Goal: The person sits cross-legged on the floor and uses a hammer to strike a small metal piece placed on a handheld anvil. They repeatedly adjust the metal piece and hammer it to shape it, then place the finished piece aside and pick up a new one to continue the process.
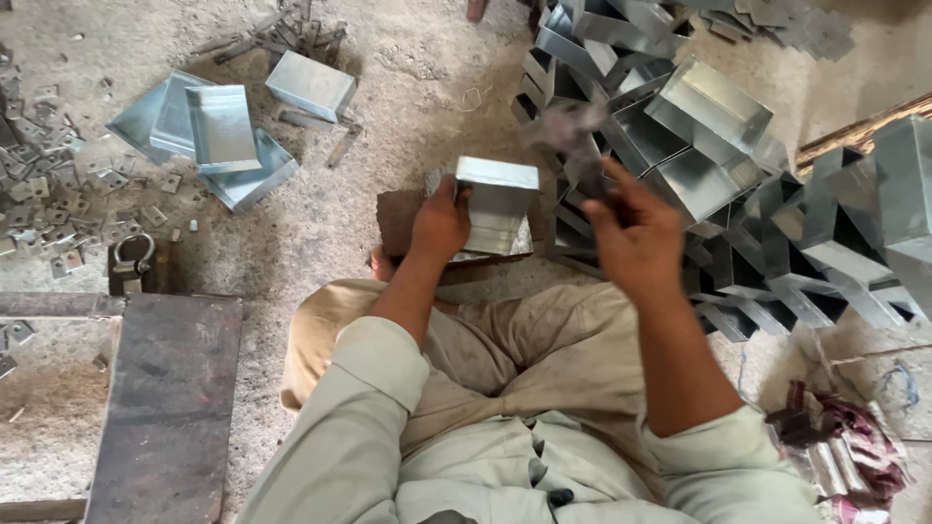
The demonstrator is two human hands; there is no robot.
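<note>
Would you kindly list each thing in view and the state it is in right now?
Left hand: gripping the metal box's side.
Metal box: upright on a dark block, held.
Right hand: raised, holding a blurred dark tool.
Box pile: heaped at right, unsorted.
Folded trays: lying loose on the ground.
Small plates: scattered at left.

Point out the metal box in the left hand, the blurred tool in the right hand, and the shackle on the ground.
metal box (497, 206): head view, front wall.
blurred tool (568, 131): head view, its head.
shackle (132, 256): head view, its bow.
</note>
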